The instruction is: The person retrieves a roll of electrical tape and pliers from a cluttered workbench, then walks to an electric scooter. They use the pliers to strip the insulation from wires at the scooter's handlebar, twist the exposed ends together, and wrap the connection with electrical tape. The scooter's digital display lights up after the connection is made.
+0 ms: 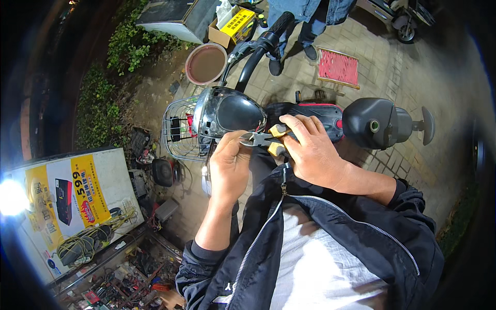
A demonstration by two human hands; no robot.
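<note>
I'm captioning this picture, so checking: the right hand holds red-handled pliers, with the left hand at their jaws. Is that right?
Not quite: the head view shows the pliers have yellow handles, not red. The right hand does hold them, with the left hand at their jaws.

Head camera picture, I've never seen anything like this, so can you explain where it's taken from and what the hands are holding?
These are a person's own bare hands, seen by a wide fisheye camera on their head looking down, which bends straight edges. The right hand grips pliers with yellow-and-black handles. The left hand is at the pliers' metal tips; any small thing between its fingers is too small to make out. Beyond is a two-wheeler. On the ground stand a round basin and what looks like a low red stool.
</note>
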